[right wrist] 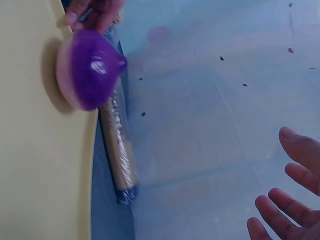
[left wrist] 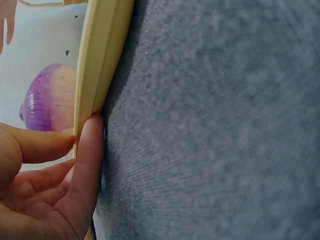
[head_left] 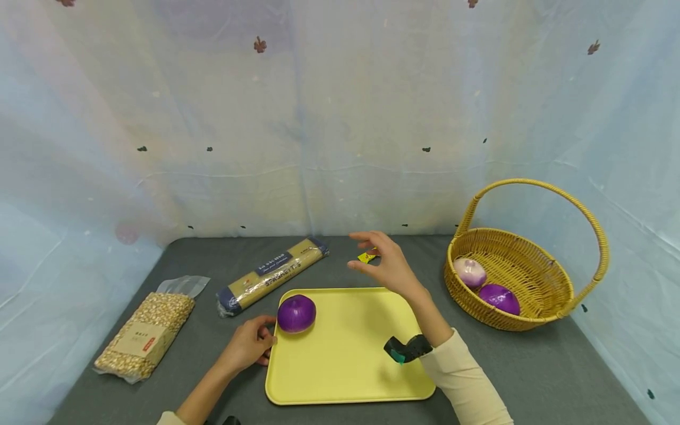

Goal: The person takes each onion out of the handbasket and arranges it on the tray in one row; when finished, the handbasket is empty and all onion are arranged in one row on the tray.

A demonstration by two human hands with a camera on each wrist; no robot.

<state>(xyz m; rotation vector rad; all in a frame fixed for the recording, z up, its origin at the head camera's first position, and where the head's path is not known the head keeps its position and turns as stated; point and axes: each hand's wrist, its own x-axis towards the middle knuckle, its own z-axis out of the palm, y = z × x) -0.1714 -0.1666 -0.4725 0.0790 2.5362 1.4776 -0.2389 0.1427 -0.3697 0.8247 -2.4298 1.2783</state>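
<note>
A purple onion (head_left: 296, 313) sits near the far left corner of a yellow tray (head_left: 350, 354). In the left wrist view, my left hand (left wrist: 55, 185) pinches the tray's left rim between thumb and fingers, close to the onion, whose pale underside shows there. My right hand (head_left: 390, 265) hovers over the tray's far edge with nothing in it, fingers spread and apart from the onion. Just behind those fingers lies a small yellow item (head_left: 366, 257), partly hidden. The right wrist view shows the onion (right wrist: 92, 70) resting on the tray and the right fingers (right wrist: 282, 210) loosely extended.
To the right stands a wicker basket (head_left: 542, 289) with a tall handle, holding a whitish-purple onion (head_left: 470, 273) and a purple onion (head_left: 499, 299). A spaghetti pack (head_left: 273, 275) lies behind the tray. At far left is a clear bag of corn kernels (head_left: 149, 333). A pale curtain hangs behind the grey table.
</note>
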